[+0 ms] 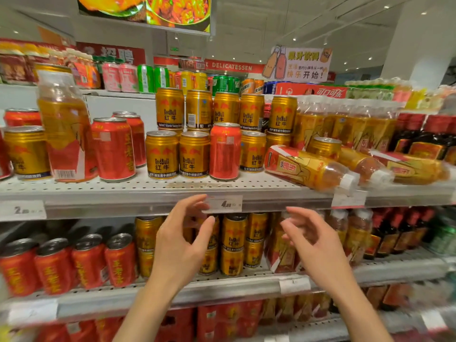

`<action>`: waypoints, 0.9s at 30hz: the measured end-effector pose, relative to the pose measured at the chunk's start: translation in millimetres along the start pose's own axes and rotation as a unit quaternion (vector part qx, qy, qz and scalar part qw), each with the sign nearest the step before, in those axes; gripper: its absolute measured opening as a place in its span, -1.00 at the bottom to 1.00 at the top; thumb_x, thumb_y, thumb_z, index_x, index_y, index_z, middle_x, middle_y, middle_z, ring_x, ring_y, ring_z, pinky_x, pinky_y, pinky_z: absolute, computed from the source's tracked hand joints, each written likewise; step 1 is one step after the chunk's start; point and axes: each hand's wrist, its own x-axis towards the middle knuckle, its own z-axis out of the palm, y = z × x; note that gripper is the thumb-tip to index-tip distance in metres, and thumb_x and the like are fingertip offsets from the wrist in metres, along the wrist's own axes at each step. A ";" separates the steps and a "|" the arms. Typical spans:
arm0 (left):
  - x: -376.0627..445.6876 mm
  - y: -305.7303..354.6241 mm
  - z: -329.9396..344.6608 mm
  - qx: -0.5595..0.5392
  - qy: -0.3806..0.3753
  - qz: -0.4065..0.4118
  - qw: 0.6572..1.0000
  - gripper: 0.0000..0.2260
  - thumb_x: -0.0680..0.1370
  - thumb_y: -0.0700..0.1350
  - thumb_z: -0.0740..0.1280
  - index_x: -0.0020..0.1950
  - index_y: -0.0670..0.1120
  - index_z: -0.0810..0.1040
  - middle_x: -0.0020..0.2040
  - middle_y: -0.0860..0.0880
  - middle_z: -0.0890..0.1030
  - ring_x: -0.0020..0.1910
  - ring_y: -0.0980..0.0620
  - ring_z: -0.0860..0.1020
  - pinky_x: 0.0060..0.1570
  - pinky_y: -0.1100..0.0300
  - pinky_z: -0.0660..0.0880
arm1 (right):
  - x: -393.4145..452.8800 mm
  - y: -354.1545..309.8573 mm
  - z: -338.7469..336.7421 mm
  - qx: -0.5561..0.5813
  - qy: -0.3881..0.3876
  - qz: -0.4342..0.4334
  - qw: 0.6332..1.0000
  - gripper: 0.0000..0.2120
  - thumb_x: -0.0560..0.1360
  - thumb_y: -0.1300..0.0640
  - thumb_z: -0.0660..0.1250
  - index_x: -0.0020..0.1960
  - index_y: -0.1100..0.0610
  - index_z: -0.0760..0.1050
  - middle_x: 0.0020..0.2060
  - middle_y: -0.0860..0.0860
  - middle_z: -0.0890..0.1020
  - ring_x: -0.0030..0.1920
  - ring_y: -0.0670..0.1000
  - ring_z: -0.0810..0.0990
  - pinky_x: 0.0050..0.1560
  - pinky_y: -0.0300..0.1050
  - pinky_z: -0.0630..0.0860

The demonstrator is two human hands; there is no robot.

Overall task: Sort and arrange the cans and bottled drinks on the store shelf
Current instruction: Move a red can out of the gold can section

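Hovering empty in front of the shelf edge (pixel 138 201), both hands are raised w/ fingers loosely spread and curled: left hand (pixel 181 243) is sitting just below the price tag (pixel 223 204), right hand (pixel 313 240) is level beside it, apart from it. Neither is touching stock; palms are facing each other, prob. readying a two-handed pick.

Beyond the hands, on the upper shelf, front row is mixed. A red can (pixel 225 151) is standing between gold Red Bull cans (pixel 195 155), likely misplaced, since red cans (pixel 113 149) are grouping further left. An upright tea bottle (pixel 65 127) is standing among those left-hand cans, also out of its group. To the right, tea bottles (pixel 311 169) are lying on their sides, caps toward the edge, w/ one gold can (pixel 324 146) standing just behind them.

Further back, stacked Red Bull cans (pixel 170 108) are forming a second tier. Shrink-wrapped bottle packs (pixel 345 119) are filling the right rear.
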 end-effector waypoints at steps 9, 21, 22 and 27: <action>-23.1 35.2 79.7 -0.010 0.004 -0.060 0.998 -0.70 0.55 -0.19 0.42 0.23 0.11 0.56 -0.01 0.14 0.66 0.00 0.10 0.62 -0.02 0.35 0.52 | 6.5 55.8 -90.1 -0.009 0.015 0.031 0.999 -0.80 0.56 -0.01 0.38 0.17 -0.14 0.55 -0.04 -0.15 0.66 -0.08 -0.18 0.64 -0.14 -0.35 0.55; 3.4 85.0 155.3 0.060 0.043 -0.010 0.997 -0.71 0.56 -0.15 0.41 0.25 0.08 0.54 0.03 0.18 0.65 0.04 0.17 0.61 0.00 0.44 0.47 | 54.0 61.2 -178.8 -0.074 -0.025 -0.072 0.994 -0.77 0.55 0.02 0.39 0.20 -0.10 0.54 -0.06 -0.19 0.66 -0.03 -0.25 0.61 -0.08 -0.45 0.49; 7.6 86.4 153.9 0.063 0.044 -0.003 0.997 -0.71 0.57 -0.14 0.41 0.26 0.08 0.54 0.04 0.19 0.64 0.05 0.19 0.61 0.00 0.44 0.48 | 55.9 57.7 -179.4 -0.092 -0.026 -0.096 0.991 -0.76 0.55 0.02 0.39 0.21 -0.10 0.54 -0.06 -0.20 0.65 -0.02 -0.25 0.60 -0.07 -0.48 0.47; 37.1 85.8 136.6 0.149 0.043 0.056 0.986 -0.73 0.57 -0.10 0.39 0.27 0.04 0.52 0.11 0.13 0.57 0.10 0.15 0.56 0.03 0.30 0.51 | 68.0 39.7 -177.3 -0.182 -0.028 -0.221 0.958 -0.60 0.52 -0.05 0.39 0.33 -0.06 0.47 0.00 -0.25 0.58 0.01 -0.22 0.59 0.02 -0.38 0.53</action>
